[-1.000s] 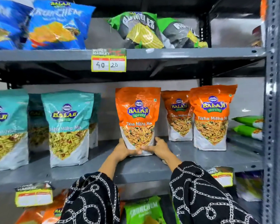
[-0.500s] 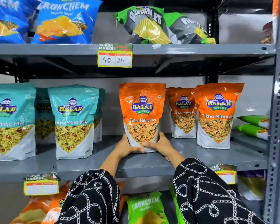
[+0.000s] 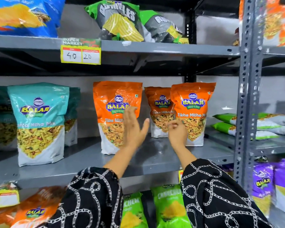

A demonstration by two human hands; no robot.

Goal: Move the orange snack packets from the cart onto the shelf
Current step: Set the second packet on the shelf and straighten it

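On middle shelf [image 3: 155, 155] | left hand [image 3: 133, 127] open, blurred, covering orange packet [image 3: 115, 96] lettering | right hand [image 3: 178, 134] curled, grip unclear.

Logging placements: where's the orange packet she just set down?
Head view, middle shelf, centre: the orange packet stands upright, teal packet on its left, two more orange packets on its right.

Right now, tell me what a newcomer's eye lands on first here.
Three orange Balaji Tikha Mitha Mix packets stand upright mid-shelf, the nearest behind the open left hand. The right hand is curled before the rightmost packet. A yellow price tag reading 40 and 20 hangs above.
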